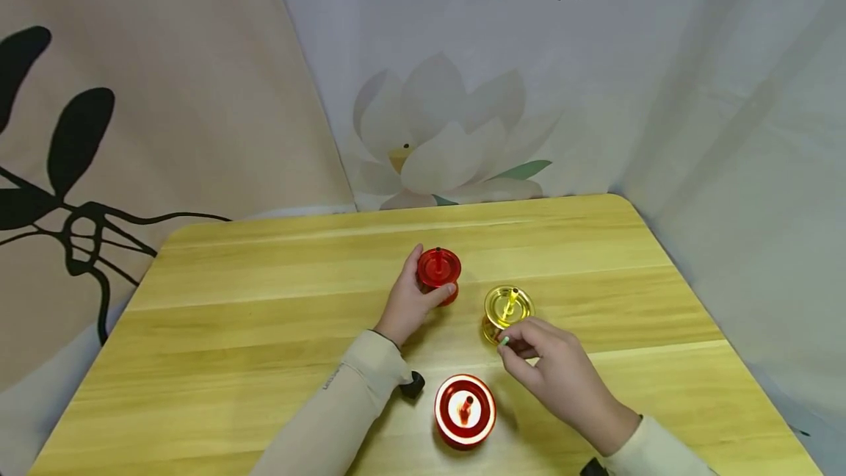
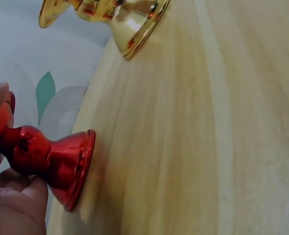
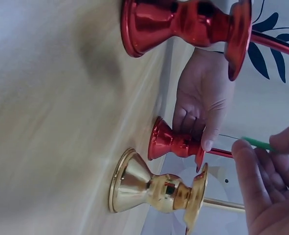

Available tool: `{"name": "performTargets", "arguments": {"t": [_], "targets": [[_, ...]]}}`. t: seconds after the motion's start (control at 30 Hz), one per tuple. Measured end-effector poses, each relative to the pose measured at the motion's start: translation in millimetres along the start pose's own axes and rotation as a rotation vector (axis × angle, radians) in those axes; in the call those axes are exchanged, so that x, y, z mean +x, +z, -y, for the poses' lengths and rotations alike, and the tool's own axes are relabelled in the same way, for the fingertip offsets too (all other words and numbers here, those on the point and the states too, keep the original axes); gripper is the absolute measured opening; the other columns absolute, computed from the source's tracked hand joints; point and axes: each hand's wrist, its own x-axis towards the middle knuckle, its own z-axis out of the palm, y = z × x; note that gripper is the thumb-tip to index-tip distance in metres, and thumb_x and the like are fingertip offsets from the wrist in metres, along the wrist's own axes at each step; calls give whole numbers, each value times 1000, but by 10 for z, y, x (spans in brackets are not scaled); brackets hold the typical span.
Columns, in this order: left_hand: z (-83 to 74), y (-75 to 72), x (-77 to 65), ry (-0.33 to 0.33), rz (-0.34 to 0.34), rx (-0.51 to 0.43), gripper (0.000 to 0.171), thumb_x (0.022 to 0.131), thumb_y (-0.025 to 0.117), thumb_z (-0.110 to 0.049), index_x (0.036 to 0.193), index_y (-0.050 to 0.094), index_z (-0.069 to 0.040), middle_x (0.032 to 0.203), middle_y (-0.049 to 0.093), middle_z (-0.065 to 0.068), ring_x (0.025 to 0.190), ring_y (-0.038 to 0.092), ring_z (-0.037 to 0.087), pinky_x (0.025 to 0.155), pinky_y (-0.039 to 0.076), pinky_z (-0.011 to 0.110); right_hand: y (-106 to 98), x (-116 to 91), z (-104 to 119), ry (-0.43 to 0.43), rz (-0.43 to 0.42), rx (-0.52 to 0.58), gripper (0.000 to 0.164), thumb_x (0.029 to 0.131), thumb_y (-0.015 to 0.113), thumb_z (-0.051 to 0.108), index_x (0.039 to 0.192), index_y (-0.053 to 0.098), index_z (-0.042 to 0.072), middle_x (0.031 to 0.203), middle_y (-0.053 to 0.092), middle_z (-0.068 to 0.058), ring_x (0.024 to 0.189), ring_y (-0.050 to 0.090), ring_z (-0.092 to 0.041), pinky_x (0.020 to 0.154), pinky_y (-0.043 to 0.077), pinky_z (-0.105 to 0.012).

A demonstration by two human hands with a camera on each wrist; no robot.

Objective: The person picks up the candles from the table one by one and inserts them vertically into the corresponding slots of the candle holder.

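Note:
My left hand [image 1: 411, 307] grips a shiny red candle holder [image 1: 439, 270] at the back, thumb on its near side and fingers on its left. A thin spike rises from its dish. Between thumb and forefinger, my right hand [image 1: 562, 373] pinches a small green stick [image 3: 255, 143], just in front of a gold candle holder [image 1: 490, 308]. In the right wrist view the green stick is apart from the gold spike. A second red candle holder [image 1: 465, 413] stands upright nearer the front, between the forearms, touched by neither hand.
All the holders are over a wooden table [image 1: 264, 358], its far edge close to a hanging cloth [image 1: 463, 6] printed with flowers. More cloth [image 1: 760, 167] hangs along the right side. A black wrist strap part [image 1: 413, 386] sticks out by the left cuff.

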Motion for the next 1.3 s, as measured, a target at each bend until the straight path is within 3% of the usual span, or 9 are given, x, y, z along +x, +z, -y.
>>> {"name": "performTargets", "arguments": {"t": [0.33,0.73,1.1,1.3], "targets": [[-1,-11,-25,30,-8,133,85,90,77,-13,156,26,-4,147,49,19,133,51,33,110,41,44,-2,123,24,12,13,-30,24,81,76,-5,86,67,16,85,64,13,75,65,0,64,54,-14],[20,-33,-35,50,13,165,82,91,76,-14,155,28,-7,144,52,16,130,54,28,109,44,40,-45,337,29,14,10,-43,19,83,77,-5,88,69,12,86,66,9,74,67,-2,63,55,-14],[8,-37,-38,89,27,184,81,93,75,-19,156,26,-7,144,52,18,131,53,31,110,42,45,-143,606,18,-27,-10,-110,15,84,73,-3,88,71,11,85,67,9,73,65,-3,62,56,-18],[2,-47,-47,82,30,197,80,93,74,-17,155,26,-7,144,52,17,131,53,29,110,42,42,-133,759,-5,27,33,-120,11,88,70,0,90,71,11,85,68,7,74,66,-5,65,58,-24]]}}
